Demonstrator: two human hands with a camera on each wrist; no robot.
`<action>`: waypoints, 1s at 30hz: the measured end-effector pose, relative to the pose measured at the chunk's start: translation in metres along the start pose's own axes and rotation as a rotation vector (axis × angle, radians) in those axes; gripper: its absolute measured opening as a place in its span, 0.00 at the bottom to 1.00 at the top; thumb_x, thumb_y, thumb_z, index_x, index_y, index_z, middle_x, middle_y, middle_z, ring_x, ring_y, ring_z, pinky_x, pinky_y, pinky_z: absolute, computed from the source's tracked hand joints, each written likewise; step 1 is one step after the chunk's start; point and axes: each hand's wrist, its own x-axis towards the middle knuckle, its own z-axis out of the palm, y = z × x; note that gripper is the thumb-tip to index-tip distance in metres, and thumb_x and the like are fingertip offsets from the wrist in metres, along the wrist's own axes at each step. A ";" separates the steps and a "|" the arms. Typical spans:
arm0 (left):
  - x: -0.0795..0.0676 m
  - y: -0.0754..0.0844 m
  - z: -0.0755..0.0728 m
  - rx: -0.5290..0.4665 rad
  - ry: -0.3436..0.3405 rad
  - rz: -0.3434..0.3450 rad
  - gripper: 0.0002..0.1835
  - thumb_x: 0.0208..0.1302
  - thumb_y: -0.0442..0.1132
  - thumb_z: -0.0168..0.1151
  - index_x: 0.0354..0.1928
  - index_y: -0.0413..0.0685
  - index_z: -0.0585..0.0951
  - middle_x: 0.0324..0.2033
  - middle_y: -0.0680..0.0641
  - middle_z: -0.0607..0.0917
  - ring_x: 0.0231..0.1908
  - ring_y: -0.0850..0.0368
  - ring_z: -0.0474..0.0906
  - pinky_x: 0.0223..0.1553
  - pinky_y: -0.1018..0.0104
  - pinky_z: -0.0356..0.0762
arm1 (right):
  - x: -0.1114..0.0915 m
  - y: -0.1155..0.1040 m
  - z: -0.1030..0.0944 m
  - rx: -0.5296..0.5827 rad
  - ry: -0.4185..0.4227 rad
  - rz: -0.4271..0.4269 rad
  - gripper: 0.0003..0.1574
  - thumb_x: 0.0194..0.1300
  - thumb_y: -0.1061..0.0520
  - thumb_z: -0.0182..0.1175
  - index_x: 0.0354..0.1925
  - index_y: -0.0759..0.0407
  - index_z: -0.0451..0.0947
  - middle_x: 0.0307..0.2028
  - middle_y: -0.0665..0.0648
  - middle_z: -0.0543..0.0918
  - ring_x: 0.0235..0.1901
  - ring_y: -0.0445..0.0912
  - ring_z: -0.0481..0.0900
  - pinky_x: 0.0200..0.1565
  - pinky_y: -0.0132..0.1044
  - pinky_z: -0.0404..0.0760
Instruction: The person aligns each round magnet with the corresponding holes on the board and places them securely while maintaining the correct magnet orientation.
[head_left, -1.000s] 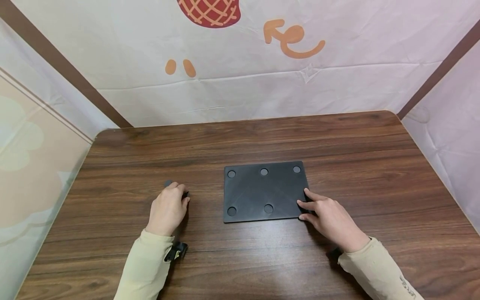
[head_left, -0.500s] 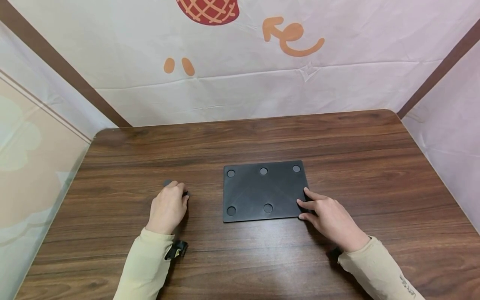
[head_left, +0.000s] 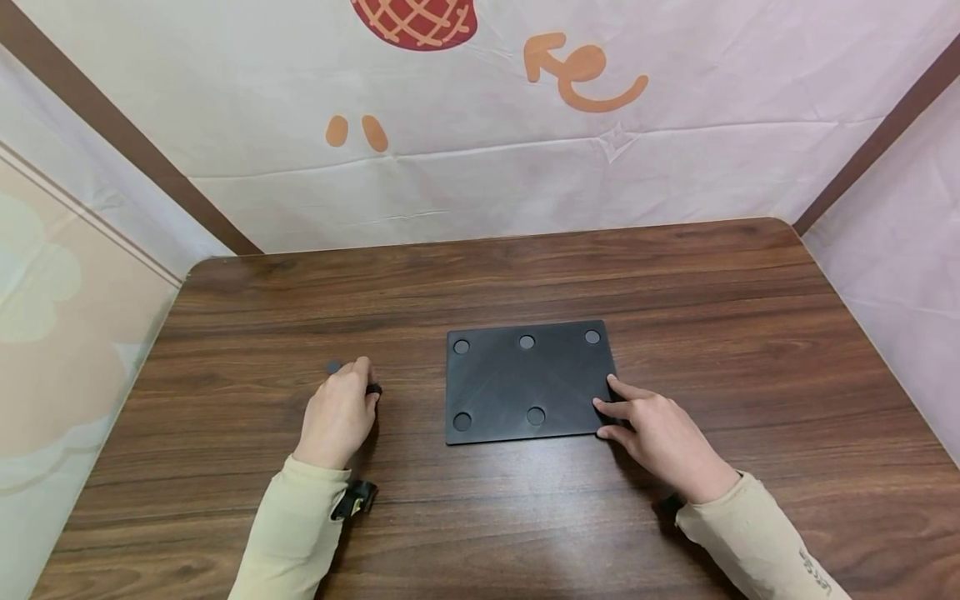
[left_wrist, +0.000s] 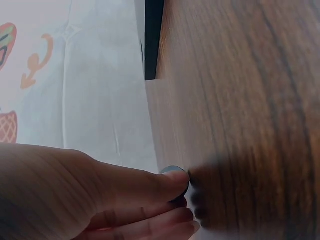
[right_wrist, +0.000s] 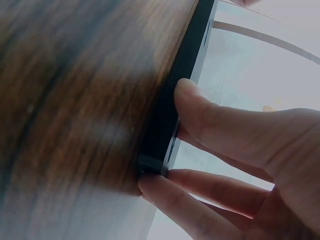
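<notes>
A thin black rectangular plate [head_left: 495, 379] lies flat on the wooden table, with several round marks or recesses near its edges. My right hand [head_left: 663, 437] holds its near right corner: the thumb [right_wrist: 192, 97] presses the near side, a finger [right_wrist: 165, 192] touches the short side, and another finger rests on top. That corner is mostly covered. My left hand [head_left: 335, 417], left of the plate, pinches a small black disc [head_left: 373, 389] between thumb and fingers, just above the table. Part of this disc [left_wrist: 174, 169] shows past the thumb in the left wrist view.
A small dark grey round piece [head_left: 333, 367] lies on the table [head_left: 300, 300] just beyond my left hand, partly hidden by it. A printed white cloth [head_left: 450, 187] hangs behind the table's far edge, with more cloth at both sides.
The left fingers have shifted slightly, and the disc's dark side shows again between them. The right hand and plate stay in place; the head view has tilted very slightly.
</notes>
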 end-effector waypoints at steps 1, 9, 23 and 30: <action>0.000 0.000 0.001 -0.002 -0.005 -0.002 0.08 0.57 0.27 0.65 0.32 0.39 0.74 0.26 0.42 0.79 0.23 0.44 0.79 0.19 0.54 0.74 | 0.000 0.000 0.000 0.001 0.000 0.001 0.23 0.54 0.58 0.71 0.48 0.65 0.83 0.57 0.73 0.76 0.47 0.61 0.83 0.40 0.46 0.82; -0.002 0.001 0.003 0.006 -0.013 0.009 0.06 0.57 0.26 0.64 0.34 0.39 0.75 0.28 0.42 0.81 0.24 0.44 0.79 0.20 0.54 0.75 | -0.001 0.000 0.001 0.004 0.006 -0.005 0.23 0.53 0.58 0.71 0.48 0.65 0.83 0.56 0.73 0.76 0.46 0.61 0.83 0.39 0.46 0.83; -0.007 0.010 0.008 0.010 0.068 0.104 0.04 0.58 0.27 0.64 0.32 0.42 0.79 0.28 0.45 0.82 0.25 0.46 0.80 0.22 0.53 0.76 | -0.001 0.000 0.000 0.001 -0.003 0.009 0.23 0.54 0.58 0.70 0.48 0.64 0.83 0.57 0.73 0.75 0.47 0.61 0.83 0.39 0.45 0.83; -0.008 0.018 0.012 0.018 0.069 0.141 0.05 0.58 0.27 0.64 0.32 0.43 0.79 0.28 0.46 0.81 0.24 0.49 0.80 0.22 0.56 0.76 | 0.000 0.000 0.001 0.002 0.002 0.007 0.23 0.53 0.57 0.71 0.48 0.64 0.83 0.57 0.73 0.76 0.47 0.61 0.83 0.41 0.47 0.82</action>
